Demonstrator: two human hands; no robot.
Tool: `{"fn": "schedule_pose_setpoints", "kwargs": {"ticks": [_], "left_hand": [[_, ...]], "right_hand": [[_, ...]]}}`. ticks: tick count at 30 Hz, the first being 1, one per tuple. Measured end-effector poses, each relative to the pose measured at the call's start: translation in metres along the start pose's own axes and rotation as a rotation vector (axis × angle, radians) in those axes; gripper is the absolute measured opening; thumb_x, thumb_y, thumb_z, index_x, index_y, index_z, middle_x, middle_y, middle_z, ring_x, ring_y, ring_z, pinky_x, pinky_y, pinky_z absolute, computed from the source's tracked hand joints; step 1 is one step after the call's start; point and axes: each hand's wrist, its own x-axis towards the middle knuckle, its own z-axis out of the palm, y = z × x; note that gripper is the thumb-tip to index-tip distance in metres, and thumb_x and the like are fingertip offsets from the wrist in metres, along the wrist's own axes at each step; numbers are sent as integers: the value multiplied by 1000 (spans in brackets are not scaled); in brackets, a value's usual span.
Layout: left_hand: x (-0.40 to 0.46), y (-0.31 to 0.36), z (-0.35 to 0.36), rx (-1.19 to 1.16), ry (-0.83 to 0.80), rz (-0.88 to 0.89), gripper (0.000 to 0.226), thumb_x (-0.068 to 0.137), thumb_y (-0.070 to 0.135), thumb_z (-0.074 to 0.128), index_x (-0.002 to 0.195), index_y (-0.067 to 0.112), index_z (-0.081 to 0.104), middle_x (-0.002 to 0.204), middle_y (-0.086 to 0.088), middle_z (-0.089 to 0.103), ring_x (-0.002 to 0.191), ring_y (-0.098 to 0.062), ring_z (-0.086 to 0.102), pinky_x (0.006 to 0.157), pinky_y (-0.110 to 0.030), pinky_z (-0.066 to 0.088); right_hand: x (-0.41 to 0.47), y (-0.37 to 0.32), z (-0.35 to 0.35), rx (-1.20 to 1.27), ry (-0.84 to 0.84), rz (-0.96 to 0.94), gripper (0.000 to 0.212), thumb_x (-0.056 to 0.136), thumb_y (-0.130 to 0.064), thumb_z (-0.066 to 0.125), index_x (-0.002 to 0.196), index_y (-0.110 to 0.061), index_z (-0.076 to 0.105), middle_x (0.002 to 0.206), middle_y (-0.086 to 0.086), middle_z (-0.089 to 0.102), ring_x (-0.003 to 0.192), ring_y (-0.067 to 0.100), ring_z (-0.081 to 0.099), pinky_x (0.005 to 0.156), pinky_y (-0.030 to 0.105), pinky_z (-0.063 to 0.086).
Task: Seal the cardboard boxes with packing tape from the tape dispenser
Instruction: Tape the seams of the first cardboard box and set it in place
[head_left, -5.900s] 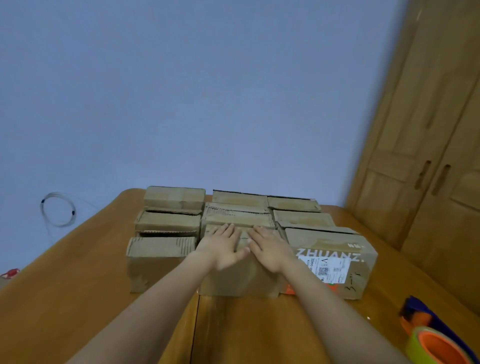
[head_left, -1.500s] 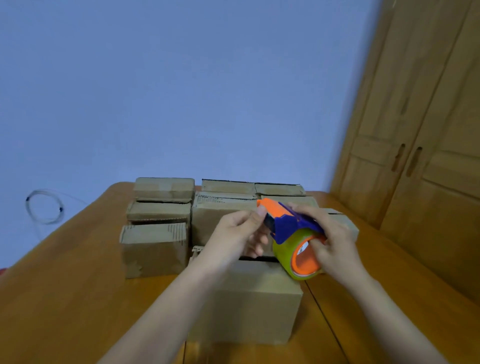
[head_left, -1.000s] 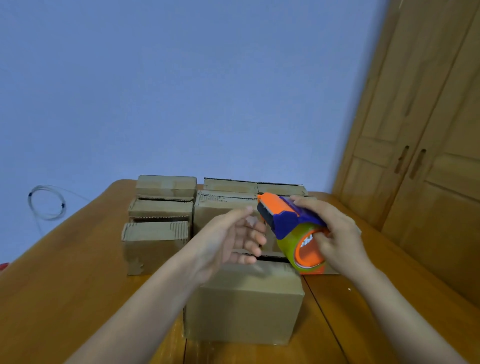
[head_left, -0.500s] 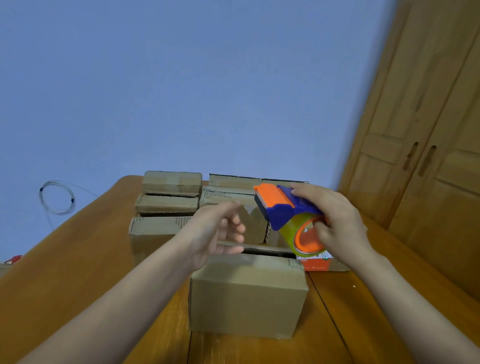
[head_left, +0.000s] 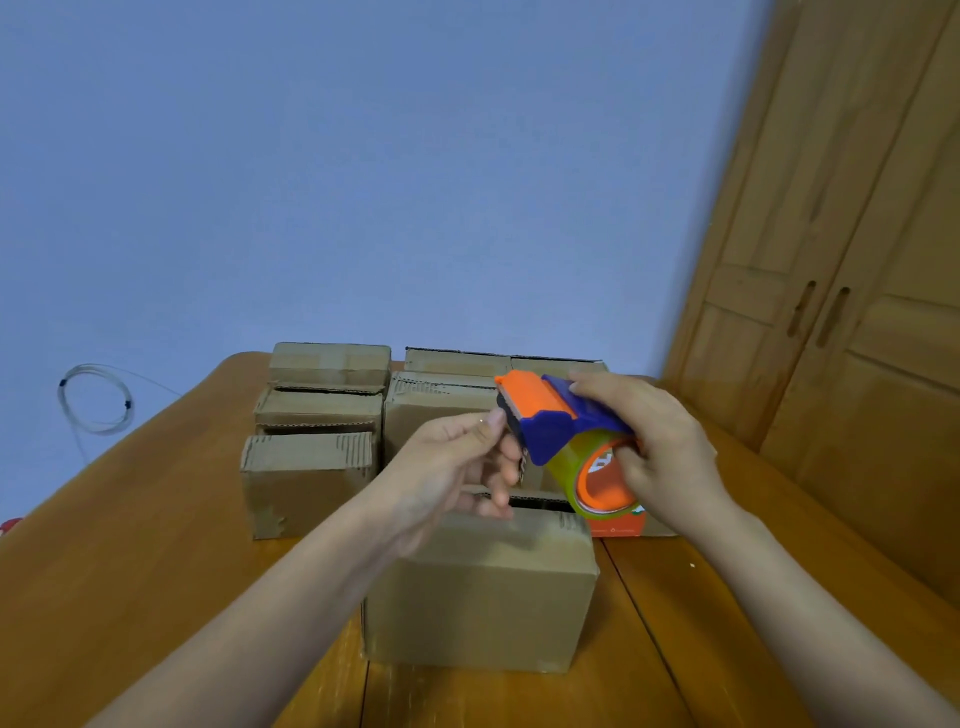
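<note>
Your right hand (head_left: 660, 452) grip clamps the tape dispenser (head_left: 561, 441) above the near box (head_left: 483, 587), left hand (head_left: 457, 467) pinching at its blade for the tape end; next, likely stick it on the flap seam.

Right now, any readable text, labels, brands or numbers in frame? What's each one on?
None can be read.
White marks on the orange core of the tape roll in the tape dispenser: blurred, partly behind the right hand.
Small print on the orange-and-white strip of the cardboard box under that hand: too small.
Other boxes: no print visible.
</note>
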Motion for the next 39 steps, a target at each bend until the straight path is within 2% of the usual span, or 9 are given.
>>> {"fn": "schedule_pose_setpoints", "kwargs": {"ticks": [3, 6, 9, 13, 19, 27, 29, 34, 39], "left_hand": [[-1, 0, -3, 50, 0, -9, 33, 86, 37, 50, 76, 7, 59, 60, -4, 57, 48, -14, 49, 56, -30, 54], [0, 2, -8, 86, 38, -41, 33, 93, 32, 47, 74, 7, 58, 58, -4, 56, 47, -14, 48, 56, -30, 53], [3, 6, -14, 176, 93, -93, 37, 100, 24, 43, 71, 8, 58, 57, -3, 55, 47, -14, 48, 58, -29, 53], [4, 8, -19, 301, 110, -146, 36, 99, 22, 46, 68, 10, 60, 55, -2, 55, 47, -13, 48, 58, -28, 48], [2, 6, -24, 323, 76, -211, 35, 98, 21, 48, 68, 9, 59, 55, -3, 53, 46, -15, 47, 50, -24, 45], [-16, 5, -74, 333, 135, -281, 33, 93, 22, 51, 64, 7, 56, 54, -6, 51, 45, -17, 48, 48, -25, 46], [-20, 4, -91, 334, 184, -281, 33, 94, 20, 50, 64, 6, 56, 53, -6, 50, 44, -17, 48, 47, -25, 47], [-26, -4, -120, 344, 229, -297, 34, 94, 19, 50, 63, 6, 55, 54, -8, 49, 47, -19, 49, 50, -27, 46], [-29, -14, -120, 306, 221, -309, 30, 90, 21, 53, 65, 5, 56, 58, -10, 53, 52, -22, 54, 58, -32, 49]], "right_hand": [[1, 3, -5, -69, -28, -74, 57, 73, -11, 37, 125, -28, 48, 127, 0, 62, 114, 16, 52, 90, 35, 44], [7, 8, -8, -176, -118, -146, 57, 82, -7, 37, 133, -31, 44, 129, 2, 59, 111, 25, 55, 86, 39, 47], [9, 11, -9, -176, -237, -149, 74, 80, 4, 50, 139, -38, 35, 127, 5, 56, 105, 30, 54, 77, 46, 51], [6, 15, -9, -220, -327, -180, 97, 75, 11, 68, 142, -44, 25, 124, 8, 56, 102, 30, 54, 70, 40, 52], [-5, 17, -14, -294, -316, -246, 95, 70, 7, 77, 142, -36, 33, 123, 11, 56, 103, 32, 56, 69, 36, 50], [-41, 49, -40, -340, -379, -136, 92, 66, -10, 85, 140, -36, 36, 122, 12, 58, 107, 30, 57, 70, 32, 52], [-51, 59, -48, -356, -399, -86, 95, 64, -9, 86, 140, -38, 36, 121, 13, 59, 107, 30, 57, 67, 28, 49], [-70, 80, -61, -362, -406, -4, 105, 62, 9, 81, 142, -39, 34, 123, 13, 58, 107, 24, 48, 67, 35, 52], [-77, 87, -58, -341, -450, 16, 106, 62, 6, 83, 143, -39, 31, 125, 12, 57, 108, 18, 40, 67, 30, 49]]}}
